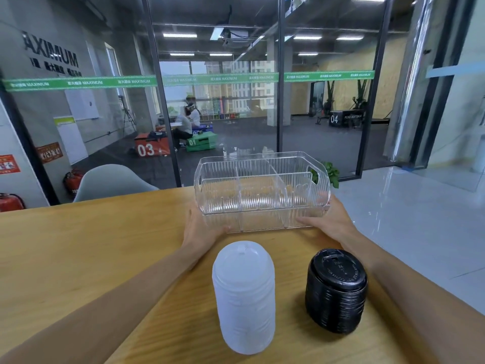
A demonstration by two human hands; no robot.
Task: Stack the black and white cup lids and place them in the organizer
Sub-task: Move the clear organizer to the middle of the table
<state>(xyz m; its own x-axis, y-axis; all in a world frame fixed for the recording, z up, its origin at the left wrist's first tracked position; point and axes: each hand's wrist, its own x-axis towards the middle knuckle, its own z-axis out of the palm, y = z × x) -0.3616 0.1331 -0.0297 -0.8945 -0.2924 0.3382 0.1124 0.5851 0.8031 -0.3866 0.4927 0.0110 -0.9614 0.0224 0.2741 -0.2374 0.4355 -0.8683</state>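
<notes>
Holding the clear organizer (262, 190) by its two ends, left hand (202, 227) and right hand (330, 222) should set it squarely within reach, since the white lid stack (244, 298) and black lid stack (337, 290) wait just behind both wrists.

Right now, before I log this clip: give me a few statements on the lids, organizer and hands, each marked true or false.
1. Both hands, left hand and right hand, hold the clear organizer. True.
2. The organizer already contains lids. False: its compartments show no lids.
3. The white lid stack stands left of the black lid stack. True.
4. The black stack is the taller one. False: the white stack looks taller.
5. Both stacks stand on the wooden table. True.
</notes>
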